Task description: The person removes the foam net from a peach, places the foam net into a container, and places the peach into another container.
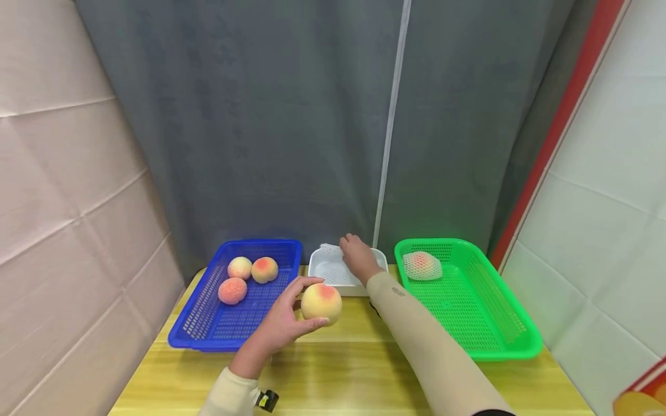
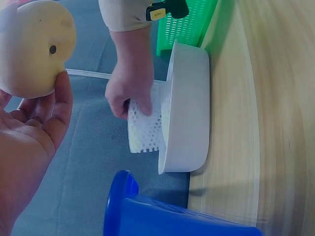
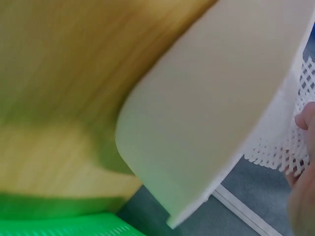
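Note:
My left hand [image 1: 283, 320] holds a yellow peach [image 1: 321, 304] with a red blush, fingers above and thumb below, in front of the white basket. In the left wrist view a small dark hole shows in the underside of that peach [image 2: 29, 54]. Over the white basket [image 1: 338, 271], my right hand [image 1: 358, 257] pinches a white foam net sleeve [image 2: 145, 123] between thumb and fingers. The right wrist view shows the mesh of the sleeve [image 3: 283, 152] beside the fingertips, at the basket's rim.
To the left, a blue basket [image 1: 208, 341] holds three peaches [image 1: 240, 268]. On the right stands a green basket [image 1: 468, 312] with one net-wrapped peach [image 1: 422, 266]. All rest on a wooden table [image 1: 333, 375] before a grey curtain [image 1: 250, 115].

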Available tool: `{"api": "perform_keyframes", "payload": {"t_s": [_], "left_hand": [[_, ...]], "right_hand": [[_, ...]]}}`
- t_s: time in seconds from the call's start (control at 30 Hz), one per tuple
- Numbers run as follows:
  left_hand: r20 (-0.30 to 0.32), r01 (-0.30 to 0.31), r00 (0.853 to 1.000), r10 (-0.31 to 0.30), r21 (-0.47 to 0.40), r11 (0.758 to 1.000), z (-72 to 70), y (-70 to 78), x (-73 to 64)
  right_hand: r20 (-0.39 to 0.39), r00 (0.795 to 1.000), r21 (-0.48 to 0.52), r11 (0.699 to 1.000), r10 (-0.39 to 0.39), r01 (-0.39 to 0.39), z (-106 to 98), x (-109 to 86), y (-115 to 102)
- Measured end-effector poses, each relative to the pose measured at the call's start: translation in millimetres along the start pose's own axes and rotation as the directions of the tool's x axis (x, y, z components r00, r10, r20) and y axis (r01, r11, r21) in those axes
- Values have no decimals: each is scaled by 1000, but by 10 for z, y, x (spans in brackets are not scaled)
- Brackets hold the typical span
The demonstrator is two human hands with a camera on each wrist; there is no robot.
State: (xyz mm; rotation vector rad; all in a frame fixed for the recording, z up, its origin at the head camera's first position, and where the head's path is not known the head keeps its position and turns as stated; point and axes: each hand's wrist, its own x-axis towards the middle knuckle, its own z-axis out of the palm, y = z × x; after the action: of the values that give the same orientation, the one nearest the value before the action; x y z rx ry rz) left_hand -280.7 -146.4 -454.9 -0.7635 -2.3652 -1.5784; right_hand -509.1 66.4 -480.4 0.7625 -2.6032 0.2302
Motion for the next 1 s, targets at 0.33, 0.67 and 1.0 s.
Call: {"api": "perform_keyframes", "payload": {"t_s": [0.33, 0.67, 1.0], "left_hand": [[1, 4, 1000, -4, 5, 1000, -11, 8, -2], [-1, -1, 1000, 1, 5, 1000, -15, -12, 0], [-6, 1, 1000, -1, 5, 1000, -11, 20, -28]], "right_hand": [[152, 983, 163, 984, -102, 77, 100, -69, -51], [286, 952, 240, 970, -110, 40, 51, -115, -106], [338, 938, 203, 979, -75, 5, 54, -117, -166]]}}
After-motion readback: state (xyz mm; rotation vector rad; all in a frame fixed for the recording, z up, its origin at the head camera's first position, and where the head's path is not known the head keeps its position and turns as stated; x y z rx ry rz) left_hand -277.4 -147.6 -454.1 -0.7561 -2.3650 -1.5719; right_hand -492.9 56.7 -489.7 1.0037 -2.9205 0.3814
